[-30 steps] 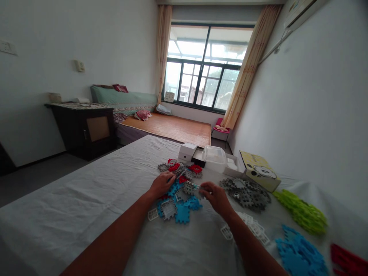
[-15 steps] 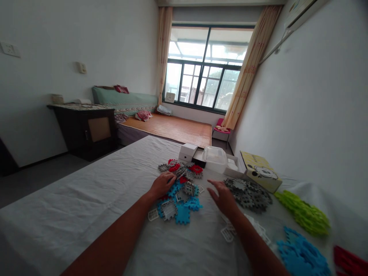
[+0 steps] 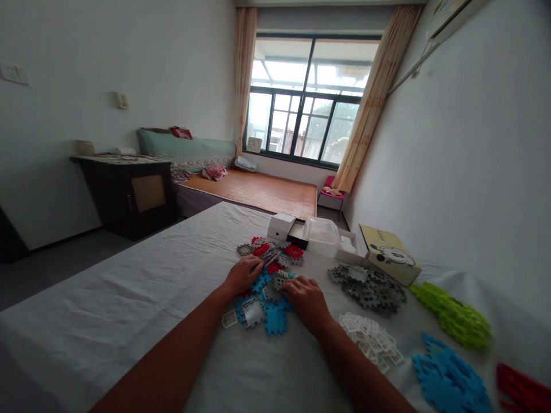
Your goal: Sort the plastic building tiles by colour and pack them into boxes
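A flat patch of joined interlocking plastic pieces (image 3: 263,312), blue, grey, white and red, lies on the white cloth in front of me. My left hand (image 3: 243,274) rests on its left side with fingers curled, pressing on the pieces. My right hand (image 3: 306,299) lies on its right side, fingers bent down over a grey piece (image 3: 279,282) at the patch's edge. Loose red and grey pieces (image 3: 275,253) lie just beyond the patch.
To the right lie sorted piles: grey (image 3: 369,289), white (image 3: 372,339), green (image 3: 451,315), blue (image 3: 450,378) and red (image 3: 522,390). Behind stand a white box (image 3: 280,226), a clear plastic tub (image 3: 321,234) and a yellow cartoon box (image 3: 390,252). A wall runs along the right.
My right hand left the patch, reached right to the grey pile, then came back left onto the patch's right edge. My left hand stayed on the patch.
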Motion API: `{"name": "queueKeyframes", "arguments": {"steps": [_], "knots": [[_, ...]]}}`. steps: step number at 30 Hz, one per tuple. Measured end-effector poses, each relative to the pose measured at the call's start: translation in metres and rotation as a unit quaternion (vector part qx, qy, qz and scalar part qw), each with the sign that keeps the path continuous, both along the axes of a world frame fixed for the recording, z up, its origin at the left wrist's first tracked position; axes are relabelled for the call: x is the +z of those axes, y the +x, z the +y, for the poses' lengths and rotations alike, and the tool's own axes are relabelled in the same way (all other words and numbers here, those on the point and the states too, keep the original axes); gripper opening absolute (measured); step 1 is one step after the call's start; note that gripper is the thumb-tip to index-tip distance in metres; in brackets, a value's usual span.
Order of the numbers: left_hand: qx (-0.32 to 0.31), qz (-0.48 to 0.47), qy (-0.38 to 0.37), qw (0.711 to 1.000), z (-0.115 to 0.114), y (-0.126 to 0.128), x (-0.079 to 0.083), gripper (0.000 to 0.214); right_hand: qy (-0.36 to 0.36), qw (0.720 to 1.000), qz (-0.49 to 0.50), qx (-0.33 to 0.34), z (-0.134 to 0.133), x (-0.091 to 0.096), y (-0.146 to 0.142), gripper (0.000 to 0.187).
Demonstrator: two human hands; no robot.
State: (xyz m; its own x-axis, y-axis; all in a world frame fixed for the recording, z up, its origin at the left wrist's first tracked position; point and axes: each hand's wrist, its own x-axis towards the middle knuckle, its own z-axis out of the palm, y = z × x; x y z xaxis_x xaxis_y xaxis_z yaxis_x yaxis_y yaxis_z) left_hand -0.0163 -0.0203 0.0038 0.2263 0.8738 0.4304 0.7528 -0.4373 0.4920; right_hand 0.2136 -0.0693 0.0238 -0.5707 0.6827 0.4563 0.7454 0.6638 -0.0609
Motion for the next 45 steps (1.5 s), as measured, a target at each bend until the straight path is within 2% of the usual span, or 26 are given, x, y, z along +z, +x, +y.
{"name": "queueKeyframes", "arguments": {"steps": [3,6,9,11,12,14,17,19,21,23,26,29,33,35,38,42,44,45], "knots": [[0.001,0.0,-0.008,1.0,-0.001,0.0,0.002,0.031,0.017,0.997,0.047,-0.056,0.004,0.009,0.017,0.017],[-0.002,0.002,-0.011,1.0,-0.003,0.0,0.004,0.032,0.048,0.982,0.071,-0.169,0.019,0.012,0.065,0.024],[-0.001,0.002,-0.008,1.0,-0.003,0.0,0.004,0.032,0.065,0.952,0.041,-0.298,0.035,0.007,0.121,0.026],[0.002,-0.001,-0.009,1.0,-0.003,0.0,0.005,0.032,0.075,0.936,0.022,-0.344,0.04,0.003,0.142,0.029],[0.002,-0.002,-0.011,1.0,-0.003,0.001,0.005,0.032,0.08,0.934,0.02,-0.347,0.041,0.002,0.144,0.031],[0.0,-0.004,-0.014,1.0,-0.003,0.001,0.005,0.031,0.076,0.951,0.034,-0.299,0.036,0.004,0.129,0.034],[-0.002,-0.008,-0.013,1.0,-0.003,0.001,0.005,0.031,0.015,0.988,0.066,-0.14,0.018,0.011,0.075,0.032],[0.001,-0.006,-0.01,1.0,-0.003,0.001,0.004,0.03,-0.031,0.997,0.062,-0.04,0.003,0.013,0.033,0.033],[0.004,-0.003,-0.006,1.0,-0.002,0.001,0.003,0.03,-0.053,0.998,0.034,0.013,-0.01,0.011,0.001,0.039],[0.005,-0.004,-0.003,1.0,0.0,0.001,0.001,0.03,-0.057,0.998,0.002,0.021,-0.016,0.006,-0.018,0.044],[0.007,-0.005,-0.004,1.0,0.0,0.001,0.0,0.029,-0.065,0.998,-0.007,0.013,-0.02,0.0,-0.025,0.04],[0.007,-0.001,-0.007,1.0,0.0,0.001,0.0,0.028,-0.065,0.997,0.032,0.029,-0.024,0.001,-0.022,0.041],[-0.002,0.0,-0.007,1.0,0.001,0.0,0.001,0.028,-0.025,0.994,0.093,0.053,-0.026,0.01,-0.019,0.048],[-0.008,0.001,-0.005,1.0,0.001,-0.001,0.001,0.029,-0.003,0.992,0.122,0.023,-0.017,0.014,-0.006,0.045],[-0.008,0.005,-0.003,1.0,0.002,-0.003,0.0,0.03,0.041,0.982,0.153,-0.103,0.009,0.013,0.04,0.039],[-0.009,0.006,0.001,1.0,0.002,-0.003,0.0,0.03,0.082,0.936,0.139,-0.314,0.041,0.001,0.129,0.04],[-0.007,0.006,0.002,1.0,0.001,-0.002,0.0,0.03,0.093,0.915,0.126,-0.372,0.047,-0.003,0.155,0.042],[-0.004,0.006,0.001,1.0,0.001,-0.001,0.0,0.03,0.097,0.913,0.121,-0.378,0.048,-0.002,0.159,0.043]]}}
